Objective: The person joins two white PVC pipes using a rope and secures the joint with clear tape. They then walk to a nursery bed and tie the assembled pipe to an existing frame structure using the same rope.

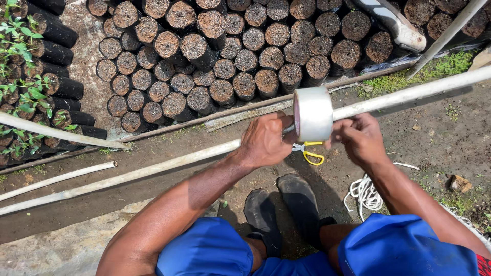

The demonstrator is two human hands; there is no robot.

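Observation:
A long white pipe [409, 93] runs slantwise across the view at knee height. A roll of clear tape [313, 113] sits on it between my hands. My left hand [266, 140] is closed around the pipe just left of the roll. My right hand [360, 140] grips the pipe just right of the roll, fingers curled under. Scissors with yellow handles [312, 153] hang below the pipe between the hands, their blade end at my left fingers. Which fingers hold them is hidden.
Rows of black soil-filled nursery bags [225, 51] fill the ground beyond the pipe, and bags with green seedlings [25, 87] stand at left. More white pipes [56, 133] lie at left. A white cord [365, 191] is coiled by my dark shoes [281, 209].

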